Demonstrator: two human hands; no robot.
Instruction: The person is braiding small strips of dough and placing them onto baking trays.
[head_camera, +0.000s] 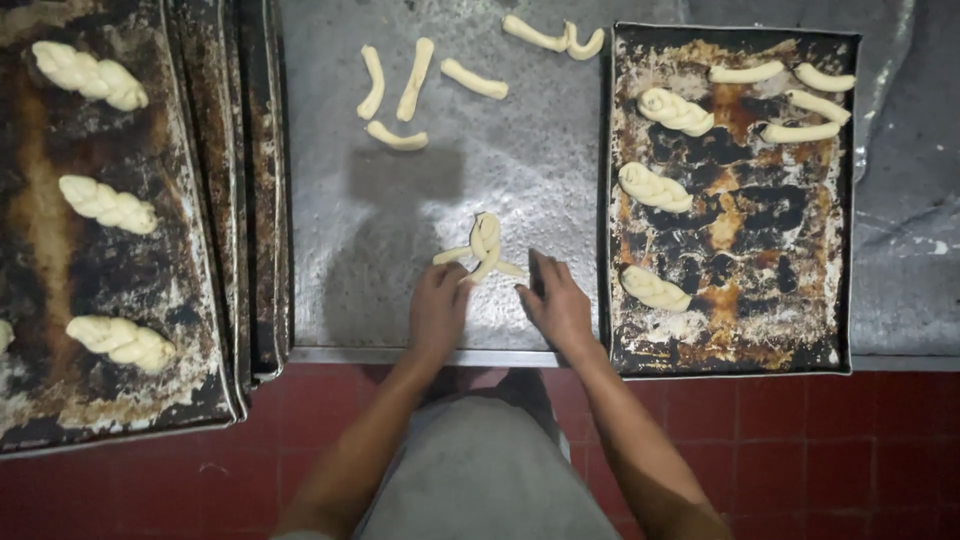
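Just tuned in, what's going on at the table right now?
A person is plaiting dough strands on a floured metal table. Both hands, left hand and right hand, work a half-done braid, its loose ends spread toward the fingers. More plain strands lie further back. The right tray holds three finished braids and a few unbraided strands. The left tray holds finished braids too.
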